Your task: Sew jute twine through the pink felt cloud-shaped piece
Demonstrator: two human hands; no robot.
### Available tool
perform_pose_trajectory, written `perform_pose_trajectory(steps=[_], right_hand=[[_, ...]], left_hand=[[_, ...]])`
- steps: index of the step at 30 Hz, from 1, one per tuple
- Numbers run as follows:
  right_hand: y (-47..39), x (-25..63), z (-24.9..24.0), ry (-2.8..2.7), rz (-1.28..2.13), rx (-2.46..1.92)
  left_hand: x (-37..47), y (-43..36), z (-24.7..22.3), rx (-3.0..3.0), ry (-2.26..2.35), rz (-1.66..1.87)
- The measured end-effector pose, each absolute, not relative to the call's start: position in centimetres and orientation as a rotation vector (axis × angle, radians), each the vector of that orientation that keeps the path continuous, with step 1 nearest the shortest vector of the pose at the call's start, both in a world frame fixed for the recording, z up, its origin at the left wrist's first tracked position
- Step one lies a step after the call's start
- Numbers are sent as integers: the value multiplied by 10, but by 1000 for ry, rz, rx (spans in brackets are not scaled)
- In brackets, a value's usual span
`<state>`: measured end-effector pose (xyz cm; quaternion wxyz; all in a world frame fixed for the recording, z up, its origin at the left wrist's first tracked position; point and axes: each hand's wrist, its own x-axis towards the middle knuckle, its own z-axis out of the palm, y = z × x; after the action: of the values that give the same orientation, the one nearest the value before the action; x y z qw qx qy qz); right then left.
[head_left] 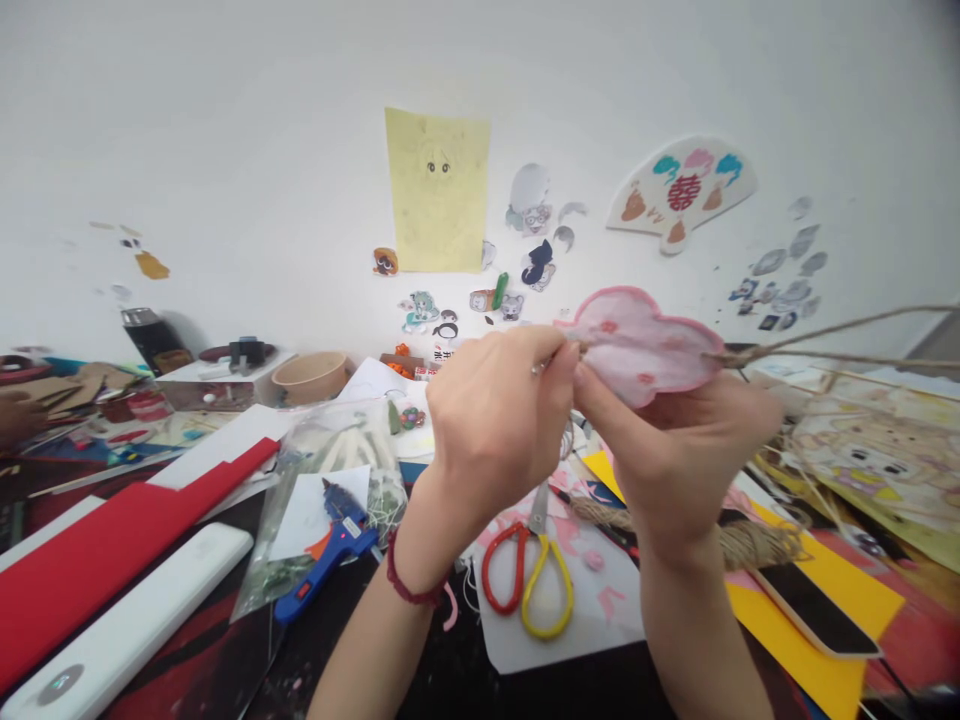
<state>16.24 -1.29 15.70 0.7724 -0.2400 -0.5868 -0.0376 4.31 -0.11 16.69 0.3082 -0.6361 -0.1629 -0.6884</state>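
A pink, cloud-shaped piece with small reddish flowers and a darker pink rim [649, 345] is held up in front of the wall. My right hand [675, 450] grips it from below, with the thumb near its left end. Twine [817, 335] runs from its right end out of view. My left hand [499, 400] is closed in a pinch at the piece's left end, where a small shiny tip shows by the fingers; what exactly it pinches is hidden. Below the hands, scissors with one red and one yellow handle [527, 590] lie on a white sheet [559, 650].
A blue glue gun [326, 555] lies left of my forearm, near a clear plastic bag [322, 440]. Further left are a white bar-shaped device [135, 620] and red board [135, 530]. At right are a twine bundle [757, 545] and a phone [816, 608]. Another person's hand [21, 420] shows far left.
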Motion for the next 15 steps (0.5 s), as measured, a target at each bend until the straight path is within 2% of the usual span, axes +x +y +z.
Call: perform_pose_trajectory(steps=[9,15], right_hand=[[-14,163,160,-1349,87,-419],[-13,161,161,-1347,57,-358]], left_hand=[[47,-1,166,-1658,-345,-1916],[47,-1,167,-1689,-324,-1867]])
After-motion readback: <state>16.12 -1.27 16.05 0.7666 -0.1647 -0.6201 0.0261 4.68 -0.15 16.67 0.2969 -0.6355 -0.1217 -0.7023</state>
